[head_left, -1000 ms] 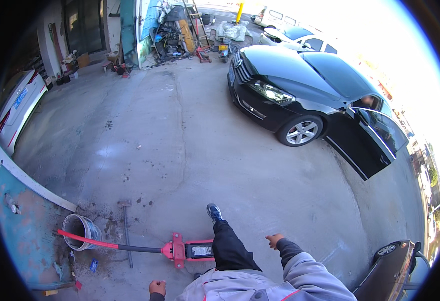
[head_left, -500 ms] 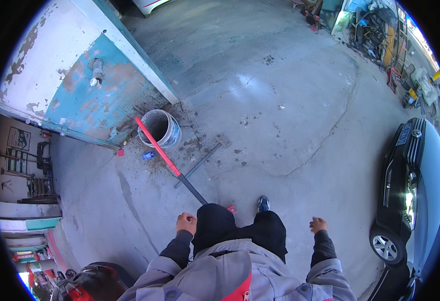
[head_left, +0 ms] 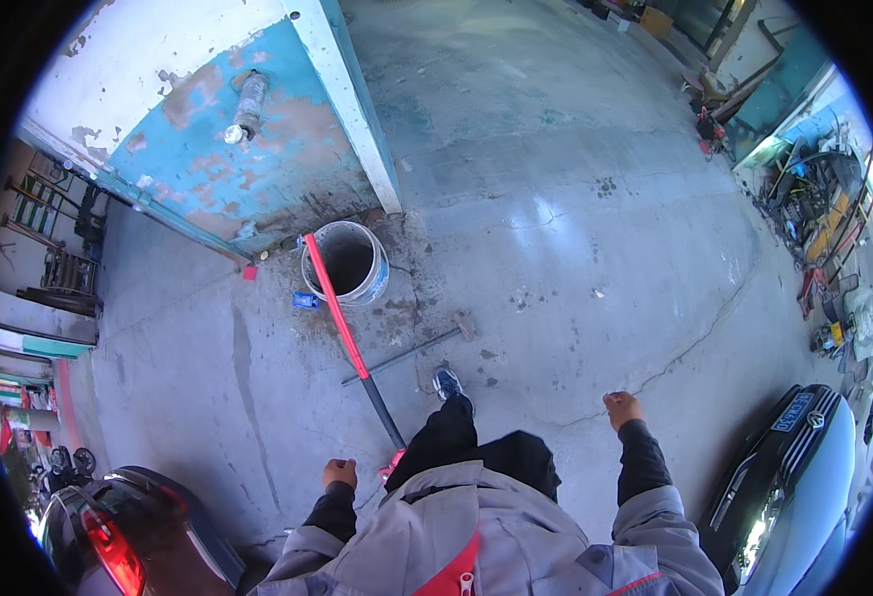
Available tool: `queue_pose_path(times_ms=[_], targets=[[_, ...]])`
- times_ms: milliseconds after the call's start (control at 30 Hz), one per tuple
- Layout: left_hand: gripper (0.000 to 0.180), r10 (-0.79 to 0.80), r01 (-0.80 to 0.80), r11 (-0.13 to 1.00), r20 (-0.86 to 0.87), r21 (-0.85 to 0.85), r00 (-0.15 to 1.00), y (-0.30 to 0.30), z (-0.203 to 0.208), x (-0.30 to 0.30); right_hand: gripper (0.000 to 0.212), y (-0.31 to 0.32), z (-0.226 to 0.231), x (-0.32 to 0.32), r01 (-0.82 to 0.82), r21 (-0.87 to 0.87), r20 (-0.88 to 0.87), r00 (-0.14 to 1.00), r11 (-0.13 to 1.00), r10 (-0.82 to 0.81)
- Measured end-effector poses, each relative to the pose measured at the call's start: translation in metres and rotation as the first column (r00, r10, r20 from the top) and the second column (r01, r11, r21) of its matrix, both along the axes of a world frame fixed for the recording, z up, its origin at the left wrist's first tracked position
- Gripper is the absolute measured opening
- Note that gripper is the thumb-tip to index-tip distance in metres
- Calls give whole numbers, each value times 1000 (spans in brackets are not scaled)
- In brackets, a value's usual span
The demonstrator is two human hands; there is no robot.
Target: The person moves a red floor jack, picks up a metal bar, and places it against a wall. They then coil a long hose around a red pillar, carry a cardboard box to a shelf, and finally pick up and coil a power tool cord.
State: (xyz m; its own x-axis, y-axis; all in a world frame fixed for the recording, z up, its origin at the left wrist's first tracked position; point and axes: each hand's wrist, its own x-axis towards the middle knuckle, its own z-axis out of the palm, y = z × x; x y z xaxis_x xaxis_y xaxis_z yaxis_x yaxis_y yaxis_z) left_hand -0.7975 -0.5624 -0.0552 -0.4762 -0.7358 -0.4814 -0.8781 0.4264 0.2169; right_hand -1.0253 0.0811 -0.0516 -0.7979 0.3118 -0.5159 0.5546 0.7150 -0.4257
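My left hand (head_left: pixel 339 474) hangs low beside my left leg, fingers curled in, with nothing visible in it. Out to the right, my right hand (head_left: pixel 623 409) is raised over the floor, its fingers loosely closed and nothing showing in them. Neither hand touches anything. Nearest the left hand is a long pole-like handle (head_left: pixel 348 341), red above and black below. It runs from a red base by my leg, partly hidden, up to the near rim of a dirty white bucket (head_left: pixel 381 287). A long-handled hammer (head_left: pixel 411 352) lies on the floor ahead of my foot.
Behind the bucket stands a peeling white-and-blue wall (head_left: pixel 193 134) with a pipe stub (head_left: pixel 248 107). A blue packet (head_left: pixel 305 301) lies beside the bucket. A car front (head_left: pixel 789 447) is at right, a dark vehicle with a red light (head_left: pixel 113 546) at lower left. Clutter (head_left: pixel 824 199) lines the far right.
I have stepped forward: my left foot is now out ahead, near the hammer. My right hand has swung forward, my left hand back. The bucket and handle appear closer.
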Motion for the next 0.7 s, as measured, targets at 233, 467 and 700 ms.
queue_pose_path(times_ms=[233, 467, 700], targets=[[34, 77, -64, 995, -187, 73, 979, -56, 6, -115, 49, 5, -44, 42, -188, 14, 482, 862, 982, 158], [35, 119, -84, 987, -265, 138, 957, -44, -35, -185, 39, 21, -32, -8, -372, -26, 437, 830, 928, 346], [30, 44, -49, 982, 35, 185, 998, -20, -105, -152, 43, -45, 43, -158, -94, 26, 189, 978, 995, 88]])
